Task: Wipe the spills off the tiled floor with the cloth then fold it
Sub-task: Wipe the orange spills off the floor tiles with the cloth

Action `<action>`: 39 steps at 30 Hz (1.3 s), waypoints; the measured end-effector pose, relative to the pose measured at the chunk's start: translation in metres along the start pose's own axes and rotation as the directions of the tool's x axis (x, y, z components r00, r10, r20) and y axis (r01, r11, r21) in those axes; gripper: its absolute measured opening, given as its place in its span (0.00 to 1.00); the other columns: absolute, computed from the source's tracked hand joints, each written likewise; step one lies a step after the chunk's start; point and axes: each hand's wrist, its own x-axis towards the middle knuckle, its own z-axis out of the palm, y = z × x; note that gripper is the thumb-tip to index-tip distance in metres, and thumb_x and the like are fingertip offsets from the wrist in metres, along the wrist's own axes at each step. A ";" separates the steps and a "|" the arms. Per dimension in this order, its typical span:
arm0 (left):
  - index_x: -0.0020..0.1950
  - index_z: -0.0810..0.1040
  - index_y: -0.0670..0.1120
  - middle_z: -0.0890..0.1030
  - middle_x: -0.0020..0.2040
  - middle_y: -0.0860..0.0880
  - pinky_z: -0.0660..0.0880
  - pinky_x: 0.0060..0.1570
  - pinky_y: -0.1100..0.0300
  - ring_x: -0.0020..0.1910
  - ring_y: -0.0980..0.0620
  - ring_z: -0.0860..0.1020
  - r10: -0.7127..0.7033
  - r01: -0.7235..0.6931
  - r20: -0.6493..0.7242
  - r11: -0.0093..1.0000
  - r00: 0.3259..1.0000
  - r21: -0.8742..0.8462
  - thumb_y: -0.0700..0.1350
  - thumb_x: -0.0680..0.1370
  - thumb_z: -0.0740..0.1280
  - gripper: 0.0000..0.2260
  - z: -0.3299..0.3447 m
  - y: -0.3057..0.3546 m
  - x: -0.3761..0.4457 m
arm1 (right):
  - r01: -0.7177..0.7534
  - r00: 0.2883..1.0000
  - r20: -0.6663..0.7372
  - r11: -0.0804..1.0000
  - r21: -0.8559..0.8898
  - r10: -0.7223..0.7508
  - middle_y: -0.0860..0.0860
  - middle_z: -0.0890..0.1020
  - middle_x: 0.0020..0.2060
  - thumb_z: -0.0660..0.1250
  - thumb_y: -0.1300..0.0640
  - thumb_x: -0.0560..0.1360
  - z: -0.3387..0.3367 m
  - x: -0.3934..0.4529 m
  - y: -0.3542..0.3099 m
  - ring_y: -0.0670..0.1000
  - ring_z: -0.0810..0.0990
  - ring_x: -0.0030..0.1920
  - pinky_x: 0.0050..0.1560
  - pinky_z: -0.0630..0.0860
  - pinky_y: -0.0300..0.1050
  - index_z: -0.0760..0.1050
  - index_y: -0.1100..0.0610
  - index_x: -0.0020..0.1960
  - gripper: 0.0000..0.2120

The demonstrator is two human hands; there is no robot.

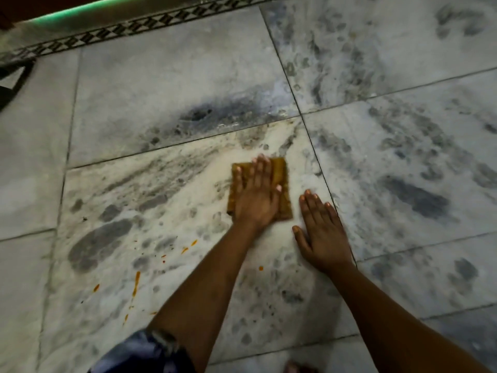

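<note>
A folded mustard-yellow cloth (281, 181) lies flat on the grey-veined marble tile floor (166, 200). My left hand (256, 195) presses on the cloth with straight, spread fingers, covering most of its left half. My right hand (321, 232) lies flat on the bare tile just right of the cloth, fingers straight, touching only the floor. Orange spills (136, 282) streak and dot the tile to the lower left of my left forearm, with one small orange drop (260, 268) between my forearms.
A patterned black-and-white border strip (129, 29) runs along the far edge, with a green-lit ledge behind it. A dark object (13, 82) sits at the far left. My knee in blue patterned fabric (145, 354) is at the bottom.
</note>
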 end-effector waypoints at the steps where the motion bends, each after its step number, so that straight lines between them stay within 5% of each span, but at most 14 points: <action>1: 0.77 0.45 0.44 0.47 0.78 0.45 0.32 0.71 0.48 0.77 0.48 0.45 0.070 -0.070 -0.015 0.997 0.997 0.007 0.56 0.77 0.39 0.30 0.002 0.004 -0.017 | 0.004 1.000 -0.008 1.000 -0.006 -0.004 0.54 0.57 0.75 0.50 0.46 0.76 -0.002 0.004 -0.001 0.51 0.56 0.74 0.73 0.49 0.48 0.57 0.59 0.75 0.31; 5: 0.77 0.50 0.43 0.50 0.77 0.46 0.38 0.72 0.48 0.76 0.49 0.50 0.175 -0.170 -0.086 0.984 0.981 0.059 0.55 0.79 0.46 0.28 0.009 -0.034 -0.069 | -0.001 1.000 -0.019 1.000 0.014 0.001 0.55 0.57 0.75 0.50 0.46 0.77 -0.004 0.007 -0.003 0.50 0.54 0.74 0.74 0.48 0.47 0.56 0.59 0.75 0.30; 12: 0.77 0.41 0.45 0.42 0.78 0.46 0.32 0.70 0.47 0.76 0.50 0.40 -0.192 0.191 -0.022 0.981 0.981 -0.020 0.57 0.79 0.41 0.30 -0.016 -0.050 0.021 | -0.001 0.999 -0.034 1.000 0.010 0.001 0.54 0.57 0.75 0.51 0.46 0.77 -0.002 0.006 -0.004 0.50 0.55 0.74 0.74 0.49 0.48 0.56 0.60 0.75 0.31; 20: 0.76 0.49 0.43 0.52 0.77 0.46 0.37 0.72 0.49 0.76 0.48 0.50 0.179 -0.177 -0.077 0.984 0.981 0.027 0.56 0.79 0.43 0.28 0.009 -0.022 -0.057 | -0.005 1.000 -0.028 1.000 0.017 0.005 0.54 0.57 0.75 0.50 0.46 0.76 -0.003 0.006 -0.003 0.50 0.54 0.74 0.73 0.49 0.48 0.56 0.59 0.75 0.30; 28: 0.77 0.43 0.45 0.44 0.78 0.46 0.31 0.70 0.46 0.76 0.50 0.42 -0.230 0.230 -0.035 0.973 0.973 -0.005 0.58 0.76 0.39 0.32 -0.017 -0.080 0.008 | -0.008 1.000 -0.028 1.000 -0.015 0.008 0.55 0.58 0.74 0.50 0.46 0.77 -0.001 0.005 -0.005 0.50 0.55 0.74 0.73 0.50 0.48 0.56 0.61 0.75 0.30; 35: 0.77 0.50 0.44 0.50 0.77 0.47 0.34 0.71 0.48 0.76 0.49 0.48 0.077 -0.077 -0.077 0.997 0.994 0.006 0.56 0.79 0.43 0.29 0.007 -0.035 -0.060 | -0.006 1.000 -0.013 1.000 0.009 0.006 0.57 0.58 0.74 0.49 0.46 0.78 -0.003 0.009 -0.016 0.50 0.54 0.74 0.73 0.48 0.46 0.56 0.62 0.75 0.31; 39: 0.77 0.49 0.46 0.47 0.76 0.50 0.33 0.70 0.53 0.76 0.50 0.48 -0.028 0.030 -0.110 0.999 0.994 0.015 0.59 0.78 0.39 0.30 0.003 -0.091 -0.097 | 0.156 0.987 0.031 0.987 0.035 -0.157 0.55 0.55 0.75 0.49 0.45 0.78 0.008 0.012 -0.046 0.50 0.52 0.75 0.73 0.48 0.45 0.54 0.61 0.75 0.31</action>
